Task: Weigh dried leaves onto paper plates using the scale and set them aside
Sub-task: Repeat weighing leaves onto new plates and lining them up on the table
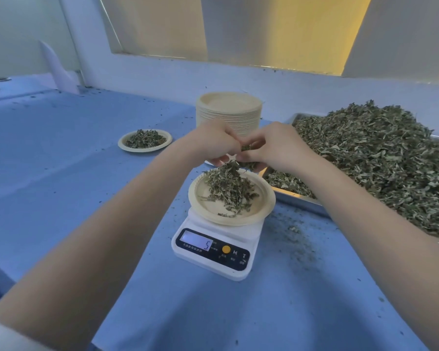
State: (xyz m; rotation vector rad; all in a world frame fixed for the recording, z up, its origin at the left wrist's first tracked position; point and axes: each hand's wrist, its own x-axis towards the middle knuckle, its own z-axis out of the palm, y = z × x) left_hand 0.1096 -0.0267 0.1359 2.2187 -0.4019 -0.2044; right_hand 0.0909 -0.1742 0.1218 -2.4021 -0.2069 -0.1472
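Resting on a white scale (214, 245) at the frame's centre, a paper plate (261, 206) holds a loose mound of dried leaves (228, 186); the display shows 5. Just above it both hands meet: the left hand (213, 141) and the right hand (279, 145) each curl their fingers round a clump of leaves held between them, touching the mound's top. At right a metal tray (297, 198) carries a big heap of leaves (380, 158). Behind the hands stands a stack of plates (228, 110), and at centre left a filled plate (145, 140) sits well apart from the scale. Everything lies on a blue cloth (74, 160) strewn with leaf crumbs, thickest right of the scale. A white wall ledge (188, 72) runs along the top, under a pale yellow panel.
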